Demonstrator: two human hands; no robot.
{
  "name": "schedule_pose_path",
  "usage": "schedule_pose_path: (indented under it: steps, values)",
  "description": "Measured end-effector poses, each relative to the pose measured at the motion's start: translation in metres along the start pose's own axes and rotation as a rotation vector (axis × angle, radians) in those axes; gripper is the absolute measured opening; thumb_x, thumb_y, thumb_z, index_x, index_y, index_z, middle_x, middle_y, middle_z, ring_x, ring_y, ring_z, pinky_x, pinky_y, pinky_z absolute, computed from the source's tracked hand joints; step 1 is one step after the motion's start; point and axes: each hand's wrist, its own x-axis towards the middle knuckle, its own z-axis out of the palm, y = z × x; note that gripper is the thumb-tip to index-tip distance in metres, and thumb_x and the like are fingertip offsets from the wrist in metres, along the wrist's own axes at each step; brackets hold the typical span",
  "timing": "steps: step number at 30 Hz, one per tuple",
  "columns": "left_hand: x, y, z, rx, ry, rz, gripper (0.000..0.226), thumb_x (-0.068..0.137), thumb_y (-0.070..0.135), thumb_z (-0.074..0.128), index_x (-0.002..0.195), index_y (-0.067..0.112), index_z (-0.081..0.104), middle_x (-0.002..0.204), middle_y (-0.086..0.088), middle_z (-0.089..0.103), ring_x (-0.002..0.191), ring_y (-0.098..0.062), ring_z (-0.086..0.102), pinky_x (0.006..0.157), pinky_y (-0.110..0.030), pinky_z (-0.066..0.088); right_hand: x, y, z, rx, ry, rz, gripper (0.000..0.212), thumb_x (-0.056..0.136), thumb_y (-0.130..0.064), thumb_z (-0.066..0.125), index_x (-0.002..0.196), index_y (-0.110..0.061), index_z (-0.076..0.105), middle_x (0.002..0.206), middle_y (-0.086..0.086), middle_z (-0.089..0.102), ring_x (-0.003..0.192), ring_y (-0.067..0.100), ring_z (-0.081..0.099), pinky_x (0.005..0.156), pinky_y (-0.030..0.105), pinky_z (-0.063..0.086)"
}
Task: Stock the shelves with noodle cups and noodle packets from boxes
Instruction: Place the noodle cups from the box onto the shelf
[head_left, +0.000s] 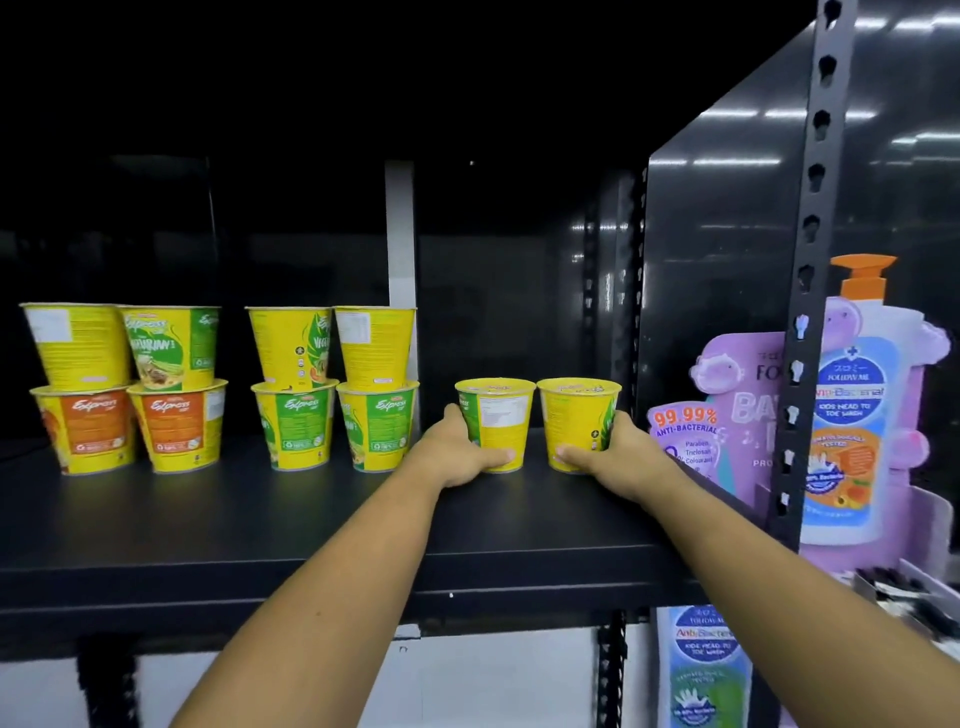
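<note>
Left hand (460, 454): grips a yellow noodle cup (496, 415) standing on the shelf (234, 519).
Right hand (621, 449): grips a second cup (574, 418), just beside the first.
Stacked cups (298, 426): further left, two high.

Most fingers of your left hand (457, 453) vanish behind the left cup (497, 415); those of your right hand (618, 451) vanish behind the right cup (574, 415). The cups' small print is too fine to read. A black upright (818, 156) covers part of the purple display card (737, 410). The bottom edge cuts off the lower bottle (706, 665).
</note>
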Motion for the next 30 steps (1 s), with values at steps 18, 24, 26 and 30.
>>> schedule_pose_path:
  steps: [18, 24, 26, 30]
  values:
    - [0.0011, 0.0018, 0.0032, 0.110, -0.027, 0.001, 0.086, 0.089, 0.051, 0.075, 0.152, 0.014, 0.031, 0.150, -0.004, 0.052, 0.135, -0.025, 0.052, 0.097, -0.033, 0.040, 0.0105, 0.0052, 0.0030, -0.207, -0.018, 0.069, 0.112, 0.043, -0.091, 0.056, 0.127, -0.017, 0.055, 0.127, 0.011, 0.062, 0.120, 0.034, 0.057, 0.103, 0.052, 0.047]
    - [0.0024, 0.0008, 0.0035, 0.107, -0.029, 0.009, 0.087, 0.088, 0.053, 0.075, 0.153, 0.015, 0.031, 0.151, -0.004, 0.052, 0.135, -0.025, 0.052, 0.101, -0.035, 0.042, 0.0078, 0.0010, 0.0030, -0.260, -0.025, 0.089, 0.118, 0.040, -0.095, 0.045, 0.128, -0.017, 0.057, 0.130, 0.012, 0.061, 0.123, 0.035, 0.055, 0.104, 0.051, 0.047]
    - [0.0034, -0.0002, 0.0037, 0.096, -0.032, 0.017, 0.087, 0.088, 0.053, 0.075, 0.153, 0.015, 0.030, 0.151, -0.003, 0.052, 0.136, -0.024, 0.052, 0.101, -0.033, 0.041, 0.0052, -0.0008, 0.0033, -0.290, -0.016, 0.091, 0.104, 0.060, -0.091, 0.055, 0.131, -0.015, 0.056, 0.134, 0.012, 0.059, 0.126, 0.036, 0.052, 0.106, 0.052, 0.044]
    - [0.0039, -0.0005, 0.0039, 0.105, -0.039, 0.021, 0.085, 0.090, 0.052, 0.074, 0.153, 0.016, 0.030, 0.152, -0.003, 0.051, 0.136, -0.023, 0.051, 0.097, -0.030, 0.039, 0.0027, -0.0025, 0.0035, -0.383, -0.004, 0.093, 0.089, 0.080, -0.082, 0.056, 0.138, -0.014, 0.053, 0.142, 0.014, 0.053, 0.134, 0.038, 0.046, 0.112, 0.052, 0.038]
